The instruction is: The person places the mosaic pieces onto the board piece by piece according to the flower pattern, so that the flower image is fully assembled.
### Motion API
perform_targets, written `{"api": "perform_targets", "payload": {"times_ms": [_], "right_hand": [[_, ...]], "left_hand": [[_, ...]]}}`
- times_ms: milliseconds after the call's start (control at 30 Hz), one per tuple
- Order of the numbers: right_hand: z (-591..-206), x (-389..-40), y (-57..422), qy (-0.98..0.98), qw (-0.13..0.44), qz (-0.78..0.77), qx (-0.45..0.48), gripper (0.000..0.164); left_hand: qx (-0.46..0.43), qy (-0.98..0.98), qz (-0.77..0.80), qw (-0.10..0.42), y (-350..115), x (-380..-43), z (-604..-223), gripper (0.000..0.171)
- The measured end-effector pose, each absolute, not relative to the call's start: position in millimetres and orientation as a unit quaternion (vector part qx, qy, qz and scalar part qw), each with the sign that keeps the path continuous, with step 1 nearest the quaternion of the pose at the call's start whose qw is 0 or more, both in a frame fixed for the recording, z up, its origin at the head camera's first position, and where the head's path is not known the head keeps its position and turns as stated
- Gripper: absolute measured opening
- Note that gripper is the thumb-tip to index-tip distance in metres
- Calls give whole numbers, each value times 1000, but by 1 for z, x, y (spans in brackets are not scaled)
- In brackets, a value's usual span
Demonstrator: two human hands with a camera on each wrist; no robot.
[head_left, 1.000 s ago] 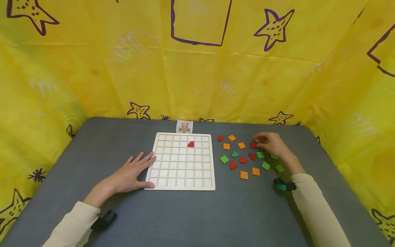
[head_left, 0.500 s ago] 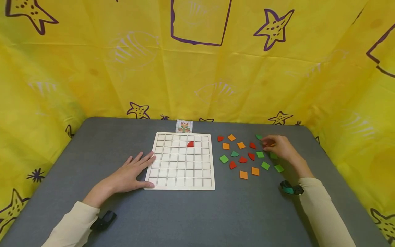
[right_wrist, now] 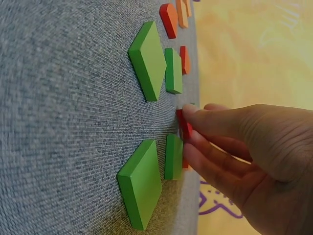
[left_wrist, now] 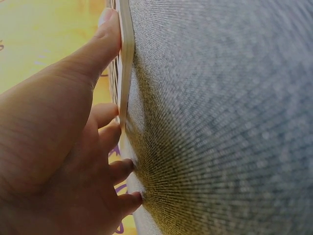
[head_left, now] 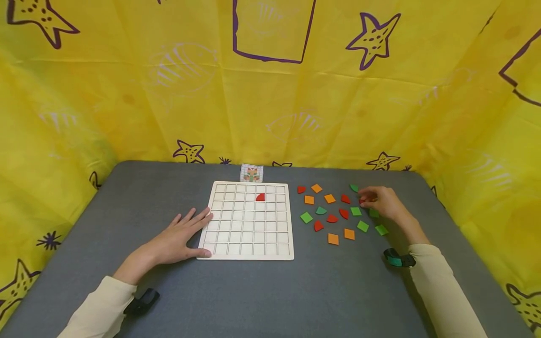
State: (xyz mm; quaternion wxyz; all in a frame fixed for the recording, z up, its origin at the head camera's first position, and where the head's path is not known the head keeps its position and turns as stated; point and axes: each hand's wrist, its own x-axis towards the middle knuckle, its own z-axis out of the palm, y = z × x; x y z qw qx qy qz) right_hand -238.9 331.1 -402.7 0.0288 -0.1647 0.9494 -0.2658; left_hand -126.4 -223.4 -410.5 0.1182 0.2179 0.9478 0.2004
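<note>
My left hand (head_left: 179, 239) lies spread at the left edge of a pale wooden grid board (head_left: 249, 257). Its thumb and some fingertips rest on the rim; the left wrist view shows the thumb (left_wrist: 105, 36) on the board's edge (left_wrist: 125, 63). One red quarter-round tile (head_left: 260, 197) sits in a cell in the board's second row. Among loose tiles on the right, my right hand (head_left: 382, 202) pinches another red tile (right_wrist: 184, 125) between thumb and fingers, low over the table. Those fingers partly cover the tile. Green square tiles (right_wrist: 148, 61) lie close by.
Several orange squares (head_left: 333, 239), red tiles (head_left: 332, 218), green squares (head_left: 362, 226) and darker green quarter-rounds (head_left: 321, 211) are scattered right of the board. A small printed pattern card (head_left: 251, 173) lies behind it. A yellow curtain (head_left: 270, 108) hangs around the grey table (head_left: 245, 300).
My right hand has shifted right, away from a red tile that stays on the table, uncovering a green quarter-round. A red tile now shows in its fingers. The left hand stays put.
</note>
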Motion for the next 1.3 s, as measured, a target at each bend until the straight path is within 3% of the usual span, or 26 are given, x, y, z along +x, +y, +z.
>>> {"api": "perform_targets", "payload": {"times_ms": [433, 1300], "right_hand": [[-396, -242, 324, 943, 12, -273, -191, 28], [-383, -254, 251, 920, -3, -305, -246, 29]], "left_hand": [[212, 948, 203, 124, -226, -128, -414, 102], [222, 946, 194, 137, -224, -129, -410, 107]]}}
